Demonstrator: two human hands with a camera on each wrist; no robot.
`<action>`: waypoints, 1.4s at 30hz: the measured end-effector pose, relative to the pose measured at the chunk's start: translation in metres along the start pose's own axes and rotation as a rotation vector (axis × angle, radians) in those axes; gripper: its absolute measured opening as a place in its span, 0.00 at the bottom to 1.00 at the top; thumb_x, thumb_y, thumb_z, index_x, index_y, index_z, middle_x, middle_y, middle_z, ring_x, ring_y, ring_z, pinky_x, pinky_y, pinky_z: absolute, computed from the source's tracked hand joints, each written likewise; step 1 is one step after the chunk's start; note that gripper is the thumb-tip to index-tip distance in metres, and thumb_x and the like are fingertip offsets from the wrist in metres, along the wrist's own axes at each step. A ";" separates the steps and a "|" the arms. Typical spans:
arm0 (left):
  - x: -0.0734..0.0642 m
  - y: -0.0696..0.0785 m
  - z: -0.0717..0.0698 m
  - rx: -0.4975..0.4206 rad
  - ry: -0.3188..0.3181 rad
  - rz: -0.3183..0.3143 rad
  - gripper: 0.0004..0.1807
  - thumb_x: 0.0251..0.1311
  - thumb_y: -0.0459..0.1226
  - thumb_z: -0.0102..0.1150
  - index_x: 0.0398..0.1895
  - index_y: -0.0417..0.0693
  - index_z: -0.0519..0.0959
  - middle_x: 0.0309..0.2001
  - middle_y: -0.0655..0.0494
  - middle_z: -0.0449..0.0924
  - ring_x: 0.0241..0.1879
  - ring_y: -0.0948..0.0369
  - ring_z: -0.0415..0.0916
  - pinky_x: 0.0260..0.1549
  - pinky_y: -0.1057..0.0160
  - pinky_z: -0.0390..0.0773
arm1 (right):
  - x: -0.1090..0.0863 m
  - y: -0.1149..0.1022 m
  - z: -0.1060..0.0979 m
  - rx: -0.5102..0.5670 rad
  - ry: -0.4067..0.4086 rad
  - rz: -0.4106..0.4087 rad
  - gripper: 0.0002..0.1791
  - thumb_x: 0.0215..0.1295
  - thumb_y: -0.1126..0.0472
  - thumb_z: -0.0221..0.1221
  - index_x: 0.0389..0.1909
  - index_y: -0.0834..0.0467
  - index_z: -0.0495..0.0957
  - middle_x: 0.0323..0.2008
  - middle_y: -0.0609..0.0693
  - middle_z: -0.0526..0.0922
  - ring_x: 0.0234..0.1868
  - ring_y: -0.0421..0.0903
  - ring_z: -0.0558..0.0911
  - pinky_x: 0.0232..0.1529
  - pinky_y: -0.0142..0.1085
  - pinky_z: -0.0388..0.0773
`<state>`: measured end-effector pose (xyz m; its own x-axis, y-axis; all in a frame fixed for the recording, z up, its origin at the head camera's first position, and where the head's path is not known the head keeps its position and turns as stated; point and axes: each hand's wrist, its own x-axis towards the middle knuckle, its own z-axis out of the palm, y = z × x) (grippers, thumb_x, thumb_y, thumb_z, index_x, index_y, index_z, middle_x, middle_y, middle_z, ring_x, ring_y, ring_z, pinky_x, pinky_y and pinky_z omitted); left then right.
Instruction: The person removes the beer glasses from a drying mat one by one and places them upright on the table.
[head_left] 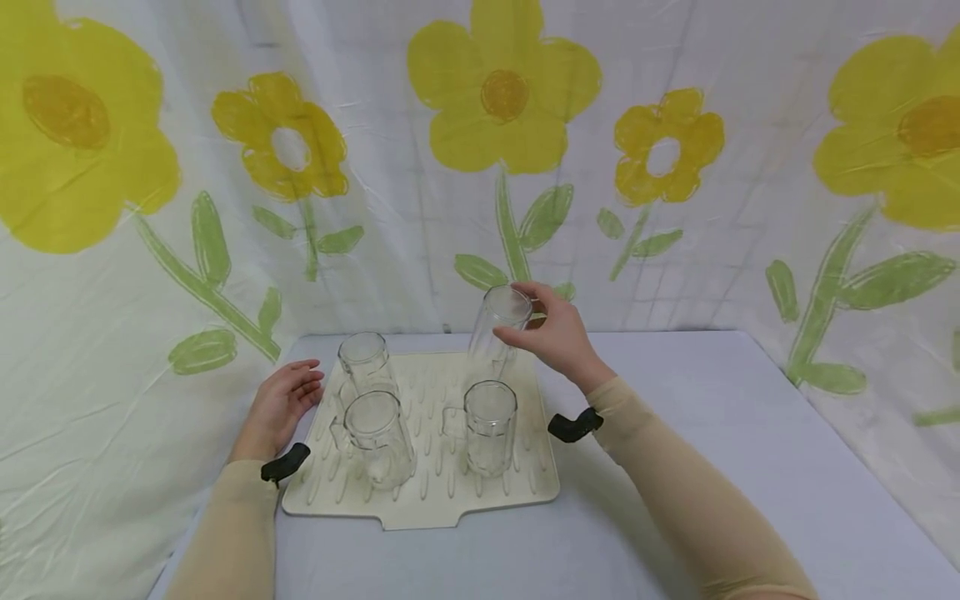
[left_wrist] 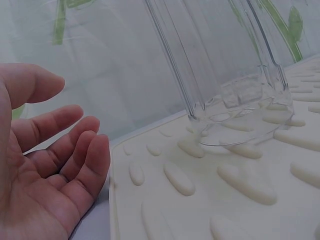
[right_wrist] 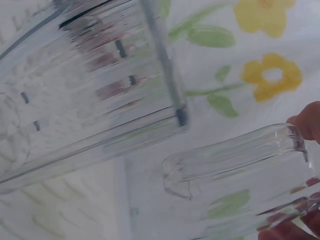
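Near the back right of a cream drying mat, my right hand grips a clear glass mug near its rim, thumb on one side and fingers on the other. The mug leans slightly; whether its base touches the mat cannot be told. In the right wrist view, fingertips meet the glass at the right edge. My left hand lies beside the mat's left edge, holding nothing, its fingers loosely curled. The nearest mug to it is a glass mug at the back left.
Two more glass mugs stand at the front of the mat, one on the left and one on the right, handles leftward. Raised ridges cover the mat. A white table lies beneath, with a flower-printed curtain behind.
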<state>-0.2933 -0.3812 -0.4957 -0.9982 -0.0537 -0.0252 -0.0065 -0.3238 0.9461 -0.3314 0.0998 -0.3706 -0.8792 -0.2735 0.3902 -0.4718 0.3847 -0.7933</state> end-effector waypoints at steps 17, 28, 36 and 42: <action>-0.002 0.001 -0.001 0.004 0.021 -0.014 0.13 0.79 0.42 0.56 0.60 0.48 0.77 0.45 0.58 0.82 0.48 0.61 0.79 0.49 0.67 0.85 | -0.029 -0.047 -0.056 0.139 0.191 -0.198 0.39 0.58 0.59 0.78 0.71 0.44 0.75 0.63 0.45 0.80 0.56 0.44 0.83 0.52 0.30 0.83; 0.000 -0.002 -0.001 -0.034 -0.011 -0.004 0.12 0.81 0.38 0.53 0.59 0.46 0.77 0.45 0.56 0.83 0.47 0.61 0.80 0.48 0.66 0.86 | -0.052 -0.062 -0.086 0.283 0.298 -0.240 0.39 0.59 0.70 0.74 0.71 0.53 0.74 0.67 0.52 0.77 0.62 0.49 0.81 0.56 0.27 0.83; -0.001 -0.001 0.002 0.004 0.014 -0.001 0.12 0.80 0.39 0.55 0.59 0.47 0.77 0.45 0.57 0.83 0.47 0.61 0.80 0.48 0.67 0.85 | -0.064 -0.065 -0.097 0.464 0.379 -0.292 0.37 0.58 0.74 0.70 0.70 0.61 0.73 0.64 0.58 0.76 0.62 0.54 0.79 0.56 0.29 0.84; 0.000 0.003 0.003 0.032 0.018 -0.030 0.14 0.80 0.40 0.54 0.61 0.45 0.76 0.44 0.57 0.83 0.46 0.61 0.81 0.48 0.66 0.86 | -0.065 -0.067 -0.097 0.512 0.372 -0.311 0.36 0.58 0.76 0.69 0.69 0.63 0.73 0.63 0.58 0.76 0.60 0.53 0.79 0.56 0.30 0.84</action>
<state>-0.2932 -0.3789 -0.4920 -0.9963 -0.0614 -0.0594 -0.0388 -0.2951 0.9547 -0.2497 0.1774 -0.2976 -0.7160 0.0511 0.6962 -0.6947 -0.1504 -0.7034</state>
